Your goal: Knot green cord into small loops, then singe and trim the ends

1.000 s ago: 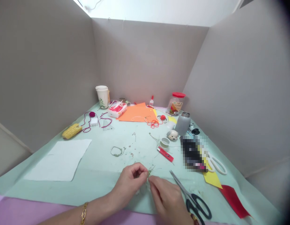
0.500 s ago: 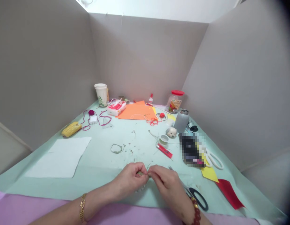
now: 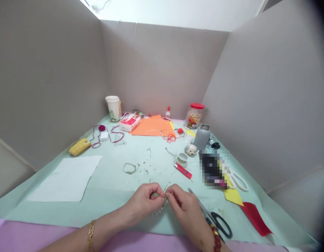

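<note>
My left hand and my right hand meet low at the table's near edge, their fingertips pinching a thin green strand from both sides. Part of it is hidden by my fingers. Pale beads hang below the hands, still joined to the work as far as I can see. Close to my right wrist lie black-handled scissors, their blades reaching up beside my right hand. A small loop of green wire rests further up the pale green table cover.
Scraps of green wire are scattered mid-table near a red box cutter and a tape roll. White paper lies left. Further back stand a cup, tissue pack, orange paper, jar and flask. Grey walls enclose three sides.
My hands have come closer together and now both pinch the green strand. The right hand has moved up and left, and it now covers more of the scissors. The camera view has shifted slightly.
</note>
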Demonstrator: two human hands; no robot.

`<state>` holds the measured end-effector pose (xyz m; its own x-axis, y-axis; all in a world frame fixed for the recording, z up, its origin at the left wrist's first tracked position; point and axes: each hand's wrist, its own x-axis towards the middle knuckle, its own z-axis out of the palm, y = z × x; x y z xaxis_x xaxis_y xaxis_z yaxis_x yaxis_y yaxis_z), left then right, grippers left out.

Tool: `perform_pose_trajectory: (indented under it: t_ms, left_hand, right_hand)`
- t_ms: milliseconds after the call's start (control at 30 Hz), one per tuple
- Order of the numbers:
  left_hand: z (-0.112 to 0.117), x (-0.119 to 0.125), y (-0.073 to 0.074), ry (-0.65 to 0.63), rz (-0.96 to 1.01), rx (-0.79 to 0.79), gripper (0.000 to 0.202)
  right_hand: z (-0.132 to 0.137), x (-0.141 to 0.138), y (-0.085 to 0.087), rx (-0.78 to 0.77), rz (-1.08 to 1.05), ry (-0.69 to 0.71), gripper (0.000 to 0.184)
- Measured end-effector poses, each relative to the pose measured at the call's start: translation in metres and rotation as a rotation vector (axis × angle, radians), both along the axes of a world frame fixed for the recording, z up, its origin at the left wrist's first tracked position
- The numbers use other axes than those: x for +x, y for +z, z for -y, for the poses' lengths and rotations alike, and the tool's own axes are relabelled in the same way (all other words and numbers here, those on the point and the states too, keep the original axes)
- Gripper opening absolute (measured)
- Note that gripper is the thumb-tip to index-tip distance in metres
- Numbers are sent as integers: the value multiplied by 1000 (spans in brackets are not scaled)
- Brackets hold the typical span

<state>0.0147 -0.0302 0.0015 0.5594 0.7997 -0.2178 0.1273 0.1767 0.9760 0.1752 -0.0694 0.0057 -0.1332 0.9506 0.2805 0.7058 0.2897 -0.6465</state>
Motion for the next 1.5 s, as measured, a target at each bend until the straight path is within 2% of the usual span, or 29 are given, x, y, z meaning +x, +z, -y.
perform_pose_trajectory:
  t_ms: [267,500,633,700,800,867,1133,1500]
  left_hand:
    - [1,1,3,19,-40,-7,22]
    - [-6,-5,10,1,-17,82,16]
    - [-10,-9,15,23,-68,79,15]
    - [-10,-10,16,25,-75,77,14]
    - [-10,-10,15,15,-34,76,14]
    - [-9,-10,14,-8,-20,71,14]
    - [-12,-16,12,-81,-32,19,20]
    - [-10,-12,11,40,-95,62,16]
  right_hand:
    - [1,-2,-4,37,-9,3,20]
    - [-7,8,10,-117,-169,-23,24]
    - [-8,16,11,123,-114,-129,18]
    - [-4,13,11,207,-100,-97,22]
    - [2,0,9,155,-99,96,32]
    - [4,-7,5,134,-104,146,26]
    - [2,-6,-4,185,-85,82,18]
    - [1,-9,-7,197,-38,40,21]
